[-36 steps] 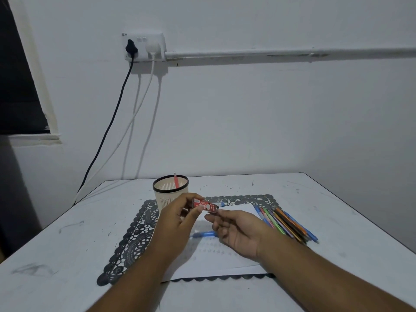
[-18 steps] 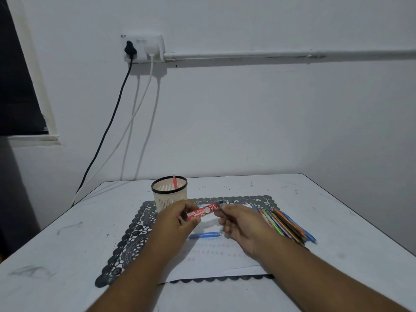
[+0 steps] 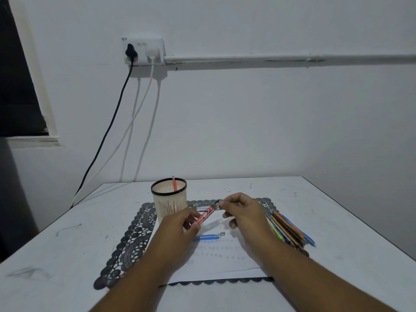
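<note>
A red pen is held tilted between the hands — gripped low by the left hand, pinched at its top by the right hand.

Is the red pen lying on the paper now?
No: the left hand and right hand hold the red pen by its ends, above the paper.

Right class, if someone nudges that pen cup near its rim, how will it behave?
The pen cup looks like thin slotted plastic holding only one red pen, so it is probably light and would slide or tip easily. Its base seems to sit on the lace mat, which may snag it.
</note>
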### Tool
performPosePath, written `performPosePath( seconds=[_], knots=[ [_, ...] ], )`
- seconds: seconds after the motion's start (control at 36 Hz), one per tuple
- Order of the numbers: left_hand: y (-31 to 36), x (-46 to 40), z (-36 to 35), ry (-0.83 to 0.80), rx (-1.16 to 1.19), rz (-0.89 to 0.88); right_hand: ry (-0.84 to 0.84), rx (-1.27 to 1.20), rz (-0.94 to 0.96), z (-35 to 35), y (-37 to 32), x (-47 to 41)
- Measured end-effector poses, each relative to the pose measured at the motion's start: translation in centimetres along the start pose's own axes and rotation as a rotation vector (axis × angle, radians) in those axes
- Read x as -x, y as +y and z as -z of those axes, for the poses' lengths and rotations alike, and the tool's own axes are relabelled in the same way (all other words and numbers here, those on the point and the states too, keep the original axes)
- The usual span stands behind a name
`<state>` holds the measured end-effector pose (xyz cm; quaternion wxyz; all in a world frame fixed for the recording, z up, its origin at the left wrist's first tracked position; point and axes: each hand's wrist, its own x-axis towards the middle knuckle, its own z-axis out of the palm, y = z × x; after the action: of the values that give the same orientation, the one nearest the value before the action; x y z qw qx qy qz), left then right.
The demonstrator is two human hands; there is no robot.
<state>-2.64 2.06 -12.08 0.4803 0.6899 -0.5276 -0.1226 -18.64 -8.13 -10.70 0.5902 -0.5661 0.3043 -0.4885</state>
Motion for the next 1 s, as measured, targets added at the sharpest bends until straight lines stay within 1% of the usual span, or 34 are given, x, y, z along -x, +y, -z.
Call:
performPosePath(
  seconds=[0.31,0.69,1.0],
  knots=[
    [0.31,0.25,0.14,-0.015,-0.011,-0.002,-0.007,-0.025,0.072,-0.20,0.44,-0.32],
    [0.39,0.09,0.09,-0.031,-0.035,0.012,-0.003,-0.053,0.081,-0.44,0.41,-0.33],
    [0.76,0.27,0.18,-0.041,-0.047,0.019,0.012,-0.099,0.041,-0.45,0.56,-0.54]
  ],
)
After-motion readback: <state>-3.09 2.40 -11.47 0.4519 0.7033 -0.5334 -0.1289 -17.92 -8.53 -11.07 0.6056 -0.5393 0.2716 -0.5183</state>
